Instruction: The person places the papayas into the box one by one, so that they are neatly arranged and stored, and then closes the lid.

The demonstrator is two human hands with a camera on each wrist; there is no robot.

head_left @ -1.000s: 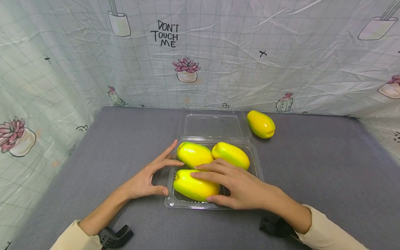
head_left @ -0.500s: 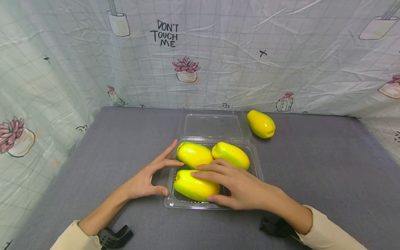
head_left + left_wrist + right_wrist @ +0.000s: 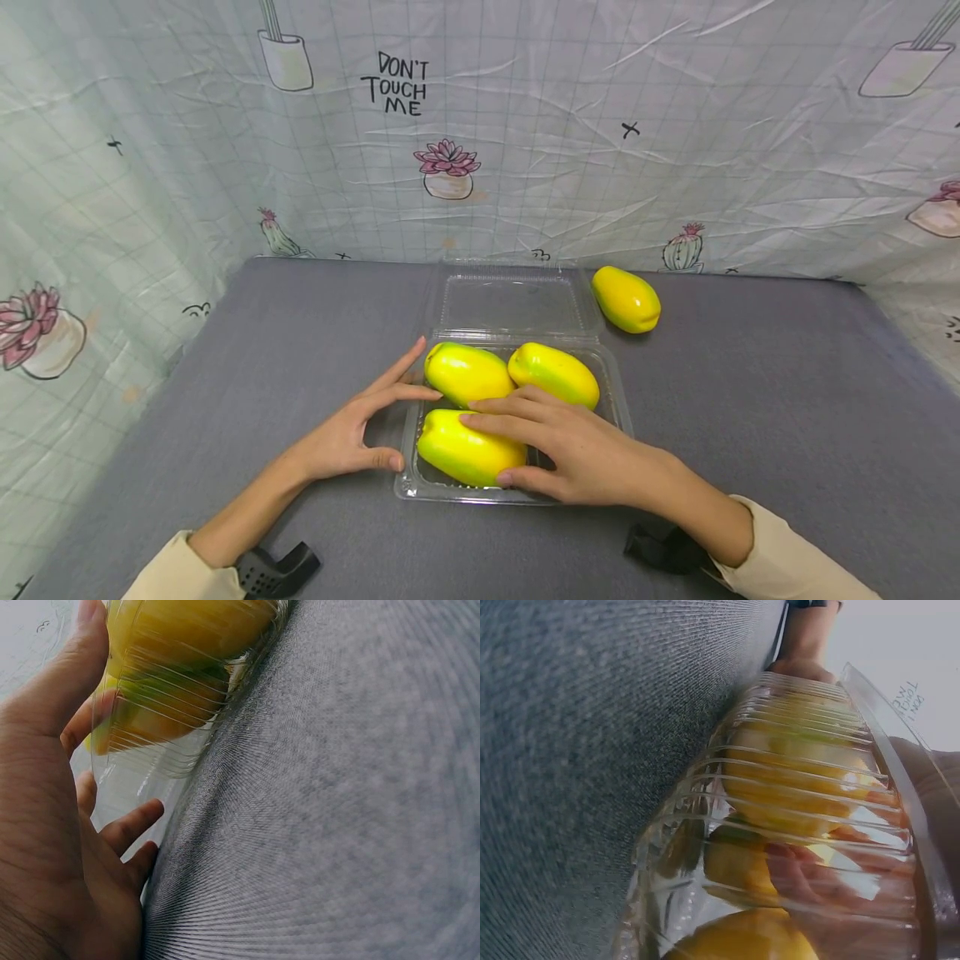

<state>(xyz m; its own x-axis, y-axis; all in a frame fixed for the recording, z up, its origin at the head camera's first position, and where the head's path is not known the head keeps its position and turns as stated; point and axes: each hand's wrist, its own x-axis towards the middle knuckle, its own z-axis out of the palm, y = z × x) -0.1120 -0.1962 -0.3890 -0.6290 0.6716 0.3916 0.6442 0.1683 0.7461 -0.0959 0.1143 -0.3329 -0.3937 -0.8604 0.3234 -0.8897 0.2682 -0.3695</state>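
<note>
A clear plastic clamshell box (image 3: 618, 392) lies with its lid (image 3: 513, 302) folded back. Three yellow-green fruits that look like papayas sit inside. My right hand (image 3: 588, 450) reaches over the box and holds the right end of the front papaya (image 3: 459, 446), thumb on the near side and fingers across its top. Behind it lie the back left papaya (image 3: 467, 372) and the back right papaya (image 3: 557, 375). My left hand (image 3: 345, 433) is spread at the box's left side, thumb at the rim; in the left wrist view its fingers (image 3: 133, 825) are only loosely bent.
Another papaya (image 3: 627, 300) lies on the grey tabletop (image 3: 757, 400), right of the lid near the back edge. A patterned white curtain (image 3: 540, 125) hangs behind and on the left. Black wrist mounts (image 3: 277, 571) sit under both wrists.
</note>
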